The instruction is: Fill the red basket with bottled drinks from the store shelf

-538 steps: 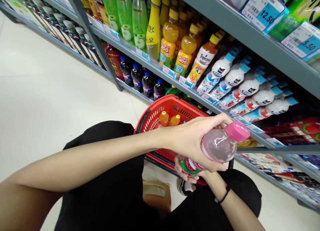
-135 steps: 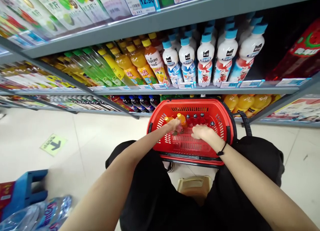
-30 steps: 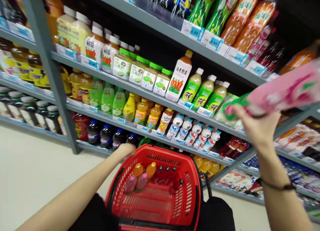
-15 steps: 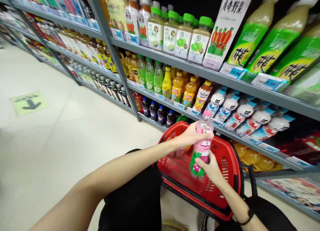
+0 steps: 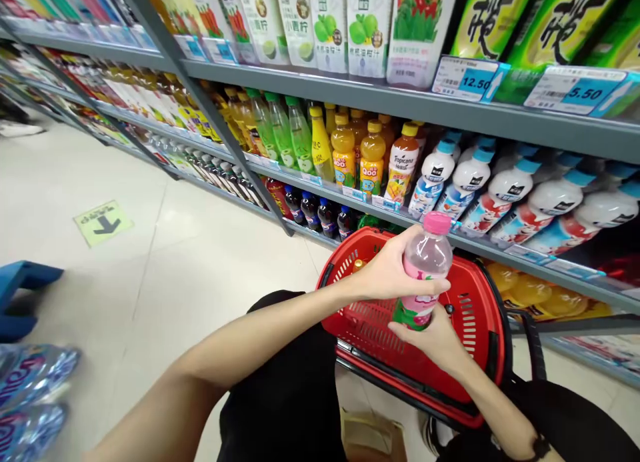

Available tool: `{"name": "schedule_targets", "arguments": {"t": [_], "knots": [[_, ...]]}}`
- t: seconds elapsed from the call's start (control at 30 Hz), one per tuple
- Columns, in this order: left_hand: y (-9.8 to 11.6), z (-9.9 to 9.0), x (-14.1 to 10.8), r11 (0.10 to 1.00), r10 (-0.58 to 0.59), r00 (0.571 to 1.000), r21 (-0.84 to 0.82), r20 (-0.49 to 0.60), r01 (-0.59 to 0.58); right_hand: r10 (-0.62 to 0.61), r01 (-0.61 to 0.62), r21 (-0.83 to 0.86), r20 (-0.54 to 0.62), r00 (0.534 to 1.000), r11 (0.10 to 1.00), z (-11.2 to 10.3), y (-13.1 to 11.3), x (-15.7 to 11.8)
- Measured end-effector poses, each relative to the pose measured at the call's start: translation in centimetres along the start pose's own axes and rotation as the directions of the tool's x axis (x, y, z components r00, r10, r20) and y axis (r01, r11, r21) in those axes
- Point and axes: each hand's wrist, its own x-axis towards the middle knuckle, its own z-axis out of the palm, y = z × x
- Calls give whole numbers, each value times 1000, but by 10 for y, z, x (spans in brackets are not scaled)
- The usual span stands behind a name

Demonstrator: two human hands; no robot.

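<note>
Both of my hands grip one clear plastic drink bottle (image 5: 430,257) with a pink cap and a pink and green label. My left hand (image 5: 395,269) wraps round its upper body, just below the shoulder. Lower down, my right hand (image 5: 433,339) closes round the base. The bottle leans a little, its cap pointing up and away from me. Beneath it stands a red shopping basket (image 5: 487,342) with slotted walls, between my knees. A few items show at the basket's far left, partly covered by my left arm.
Grey store shelves (image 5: 320,75) full of drinks run along the front and right. White yogurt-drink bottles (image 5: 510,179) stand just beyond the basket. At left are a blue stool (image 5: 25,282), wrapped water bottles (image 5: 30,382) and a floor arrow sticker (image 5: 104,223).
The bottle has come closer to my view and tipped, so its cap looks larger and its lower part is foreshortened. My view has shifted, bringing in the blue stool and water bottles at left.
</note>
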Motion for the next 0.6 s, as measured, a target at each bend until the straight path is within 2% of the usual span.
{"name": "schedule_targets", "arguments": {"t": [0.1,0.27,0.33,0.4,0.47,0.53,0.6], "knots": [[2,1,0,982,-40,987,-174,155,68,43,-66,139,163,986,988,-1,-6,-6],[-2,-3,3,913,-116,970,-363,212,189,110,-203,249,343,933,947,-1,-17,-13],[-5,-5,3,879,-128,972,-430,199,204,112,-291,350,450,886,890,2,-17,-16],[-8,-6,3,829,-145,973,-515,180,219,75,-405,468,577,813,785,9,-16,-19],[-10,-8,4,777,-155,972,-586,177,230,20,-460,544,630,777,702,17,-15,-21],[-11,-9,4,759,-152,971,-609,182,233,2,-449,577,613,790,682,24,-15,-22],[-11,-11,5,770,-148,973,-597,178,226,23,-412,572,566,824,710,28,-14,-22]]}}
